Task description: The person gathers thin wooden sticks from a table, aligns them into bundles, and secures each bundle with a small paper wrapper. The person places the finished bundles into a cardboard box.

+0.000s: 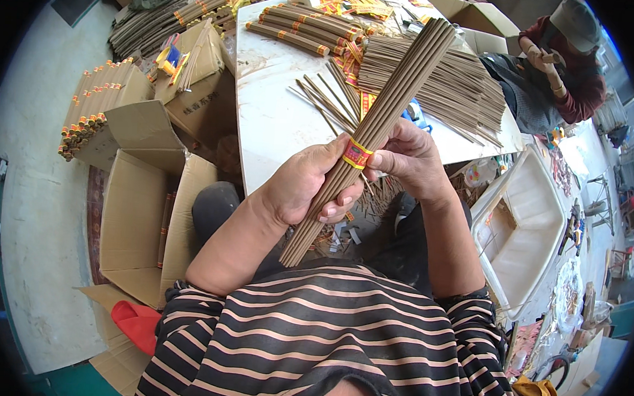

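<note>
A slanting bundle of brown incense sticks (408, 81) is in front of my chest, over the table's near edge. My left hand (307, 176) wraps round its lower half. A red and yellow paper band (356, 154) circles the bundle near its middle. My right hand (411, 158) pinches at the band's right side, thumb against the paper; its other fingertips are partly hidden behind the sticks. Beyond my hands, a wide pile of loose incense sticks (466, 91) lies on the white table (264, 109), with a few stray sticks (322, 101) to its left.
Banded bundles (289, 37) lie at the table's far left, near loose paper labels (356, 5). An open cardboard box (133, 217) stands at my left, stacked bundles (96, 104) beyond it. A white foam box (523, 223) sits at right. Another person (567, 68) works at far right.
</note>
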Demonstrator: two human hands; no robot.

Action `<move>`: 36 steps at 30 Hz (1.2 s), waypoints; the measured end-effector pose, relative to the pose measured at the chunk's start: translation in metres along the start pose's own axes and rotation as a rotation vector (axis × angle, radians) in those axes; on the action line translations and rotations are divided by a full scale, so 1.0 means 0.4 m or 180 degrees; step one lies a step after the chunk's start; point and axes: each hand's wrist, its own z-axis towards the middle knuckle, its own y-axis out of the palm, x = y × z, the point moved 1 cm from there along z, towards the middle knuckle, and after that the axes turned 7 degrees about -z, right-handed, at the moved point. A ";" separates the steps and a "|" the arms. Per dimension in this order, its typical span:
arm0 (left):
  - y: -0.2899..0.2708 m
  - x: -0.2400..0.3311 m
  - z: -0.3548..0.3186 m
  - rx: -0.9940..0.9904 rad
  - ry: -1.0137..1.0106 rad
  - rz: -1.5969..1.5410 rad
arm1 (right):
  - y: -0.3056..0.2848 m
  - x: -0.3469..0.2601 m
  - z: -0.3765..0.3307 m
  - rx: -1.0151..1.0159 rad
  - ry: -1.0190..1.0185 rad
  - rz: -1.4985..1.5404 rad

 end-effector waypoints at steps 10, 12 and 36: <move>-0.019 -0.002 -0.015 -0.0414 -0.0115 -0.0576 | 0.023 0.019 0.024 -0.0176 0.0372 0.0563; -0.024 0.002 -0.018 -0.0361 -0.0055 -0.0463 | 0.030 0.040 0.032 -0.0072 0.0399 0.0657; -0.101 0.184 0.024 0.1601 0.3092 0.1952 | 0.075 0.120 0.110 0.0618 0.0275 -0.1684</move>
